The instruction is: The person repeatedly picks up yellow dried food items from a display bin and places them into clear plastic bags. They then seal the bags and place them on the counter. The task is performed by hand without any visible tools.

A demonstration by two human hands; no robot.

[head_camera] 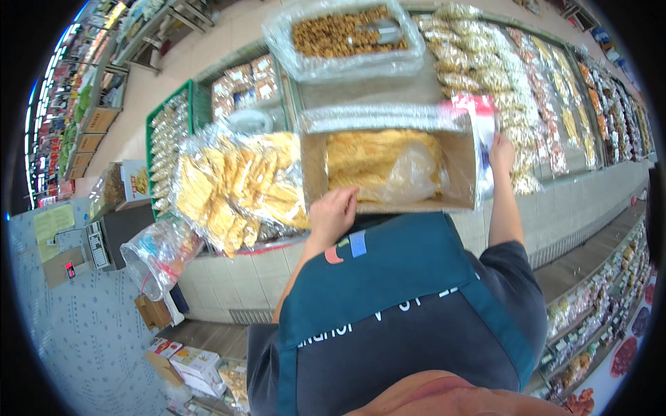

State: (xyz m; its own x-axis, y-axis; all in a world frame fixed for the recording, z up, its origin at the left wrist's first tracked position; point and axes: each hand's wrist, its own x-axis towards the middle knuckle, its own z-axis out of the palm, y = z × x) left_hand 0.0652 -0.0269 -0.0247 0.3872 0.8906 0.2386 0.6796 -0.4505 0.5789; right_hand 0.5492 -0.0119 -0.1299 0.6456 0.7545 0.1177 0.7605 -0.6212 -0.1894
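A cardboard box lies before me, with yellow dried food in sheets and a clear plastic bag inside. My left hand is at the box's near left corner, fingers curled; whether it grips the wall is unclear. At the right, my right hand closes on the edge of a pink and white plastic package, which stands against the box's right end. Clear-wrapped packs of similar yellow sheets are heaped left of the box.
Beyond the box stands a plastic-lined tray of brown pieces with a metal scoop. Rows of bagged goods fill the counter at the right. A green crate of packets and a scale are at the left.
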